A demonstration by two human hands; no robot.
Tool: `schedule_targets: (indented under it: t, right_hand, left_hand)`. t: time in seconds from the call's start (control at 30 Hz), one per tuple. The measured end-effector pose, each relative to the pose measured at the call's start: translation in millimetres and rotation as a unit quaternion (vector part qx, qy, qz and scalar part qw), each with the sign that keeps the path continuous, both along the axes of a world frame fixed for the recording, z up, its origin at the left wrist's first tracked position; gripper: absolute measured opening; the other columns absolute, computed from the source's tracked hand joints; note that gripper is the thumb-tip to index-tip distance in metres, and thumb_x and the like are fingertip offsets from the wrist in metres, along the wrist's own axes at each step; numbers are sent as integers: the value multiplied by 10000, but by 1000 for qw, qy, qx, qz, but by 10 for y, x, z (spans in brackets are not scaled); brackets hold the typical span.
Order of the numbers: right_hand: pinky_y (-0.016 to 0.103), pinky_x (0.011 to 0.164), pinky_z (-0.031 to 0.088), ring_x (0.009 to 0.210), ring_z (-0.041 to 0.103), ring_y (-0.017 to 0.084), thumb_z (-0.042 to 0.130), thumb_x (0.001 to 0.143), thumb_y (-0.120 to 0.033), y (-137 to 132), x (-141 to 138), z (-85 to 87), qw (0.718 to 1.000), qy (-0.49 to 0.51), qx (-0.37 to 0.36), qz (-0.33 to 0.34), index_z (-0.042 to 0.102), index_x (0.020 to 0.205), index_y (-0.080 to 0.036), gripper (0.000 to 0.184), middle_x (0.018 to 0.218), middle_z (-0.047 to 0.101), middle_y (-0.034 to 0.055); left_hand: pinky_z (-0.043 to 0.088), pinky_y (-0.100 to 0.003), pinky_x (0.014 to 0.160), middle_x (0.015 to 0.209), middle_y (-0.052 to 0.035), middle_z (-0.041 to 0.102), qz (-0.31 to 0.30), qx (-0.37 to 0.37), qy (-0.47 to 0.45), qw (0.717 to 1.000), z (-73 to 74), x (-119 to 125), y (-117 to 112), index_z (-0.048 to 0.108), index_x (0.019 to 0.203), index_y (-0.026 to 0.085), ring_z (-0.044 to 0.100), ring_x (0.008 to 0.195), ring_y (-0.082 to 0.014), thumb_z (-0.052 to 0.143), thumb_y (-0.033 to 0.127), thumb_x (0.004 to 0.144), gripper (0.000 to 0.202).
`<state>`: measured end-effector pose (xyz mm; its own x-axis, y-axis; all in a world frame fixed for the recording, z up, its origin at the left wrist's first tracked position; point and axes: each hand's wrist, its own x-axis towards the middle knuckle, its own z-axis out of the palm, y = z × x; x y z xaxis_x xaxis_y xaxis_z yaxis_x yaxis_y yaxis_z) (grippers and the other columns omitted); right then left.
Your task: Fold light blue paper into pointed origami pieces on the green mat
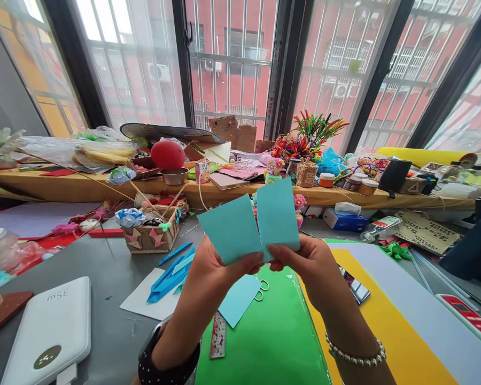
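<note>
Up in front of me is a light-blue sheet of paper, parted by a split from its top edge down towards my thumbs. My left hand (218, 272) pinches the left part (232, 227) at its lower edge, thumb on the near side. The right part (278, 216) is pinched by my right hand (304, 259). Whether the two parts still join at the bottom, I cannot tell. Below them another light-blue paper piece (239, 302) lies on a green sheet (272, 331), beside scissors (262, 290) with their blades hidden and a patterned ruler (218, 336).
Folded blue paper strips (170, 278) rest on white paper to the left. A decorated cardboard box (150, 238) stands behind them, and a white power bank (50, 326) lies at front left. On the right are a phone (355, 286) and yellow paper (361, 321). Crafts crowd the windowsill.
</note>
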<state>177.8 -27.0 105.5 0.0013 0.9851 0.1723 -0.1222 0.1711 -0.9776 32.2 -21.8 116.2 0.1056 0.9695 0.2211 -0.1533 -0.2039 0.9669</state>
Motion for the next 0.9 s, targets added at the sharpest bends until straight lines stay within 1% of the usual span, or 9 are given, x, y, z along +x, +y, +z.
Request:
schedule_targets:
  t: [0.07, 0.13, 0.23, 0.37, 0.5, 0.6, 0.73, 0.9]
  right_hand:
    - [212, 508, 450, 494, 572, 104, 677, 629, -300, 7, -1, -9, 1000, 9, 2, 6, 622, 638, -142, 168, 519, 634, -3]
    - [221, 509, 451, 495, 573, 110, 677, 629, -301, 11, -1, -13, 1000, 9, 2, 6, 628, 652, -135, 175, 524, 635, 5]
    - [229, 521, 461, 516, 588, 120, 679, 628, -298, 7, 0, -4, 1000, 4, 2, 2, 634, 678, -133, 179, 548, 642, 13]
    - [222, 542, 475, 540, 597, 115, 682, 625, -290, -1, 13, 16, 1000, 0, 4, 6, 632, 671, -144, 161, 566, 648, 2]
    - [215, 540, 480, 546, 598, 113, 699, 601, -276, -6, 21, 26, 1000, 0, 0, 24, 633, 662, -143, 160, 570, 654, 1]
    - [201, 520, 475, 518, 591, 101, 706, 590, -266, -5, 10, 28, 1000, 9, -11, 17, 631, 630, -143, 150, 547, 654, -6]
    - [189, 504, 466, 498, 586, 91, 707, 590, -262, 8, -5, 24, 999, 30, -16, 15, 636, 617, -146, 138, 537, 656, -8]
    - [207, 500, 454, 486, 574, 96, 696, 605, -269, 25, -8, 4, 999, 46, -4, 24, 645, 628, -133, 147, 552, 657, 16]
  left_hand:
    - [477, -237, 498, 563, -6, 637, -2, 3, 11, 1000, 17, 7, -18, 593, 711, 147, 585, 515, -150, 686, 231, 596, 171]
    - [473, -226, 500, 559, -1, 636, -3, 4, 11, 1000, 28, 6, -24, 600, 711, 150, 584, 510, -143, 679, 217, 608, 147]
    - [478, -230, 504, 595, 1, 650, -7, -1, -4, 1000, 20, -7, -3, 602, 772, 152, 588, 510, -144, 697, 208, 585, 217]
    - [492, -270, 545, 698, -30, 675, -12, -9, -10, 1000, -15, -24, 43, 581, 860, 142, 618, 575, -180, 720, 245, 549, 355]
    - [482, -254, 518, 687, -27, 667, 5, -9, 21, 1000, -22, -39, 69, 563, 888, 128, 616, 579, -176, 710, 274, 555, 392]
    - [475, -238, 510, 658, -14, 660, -13, -1, 61, 998, -12, -54, 78, 574, 871, 134, 607, 572, -163, 706, 257, 561, 359]
    - [469, -227, 495, 593, 1, 646, -30, 7, 66, 997, 5, -47, 59, 602, 746, 136, 589, 536, -146, 696, 238, 572, 223]
    - [456, -216, 488, 576, 16, 641, 9, 23, 36, 999, 38, 8, -19, 621, 805, 153, 574, 521, -134, 657, 222, 613, 207]
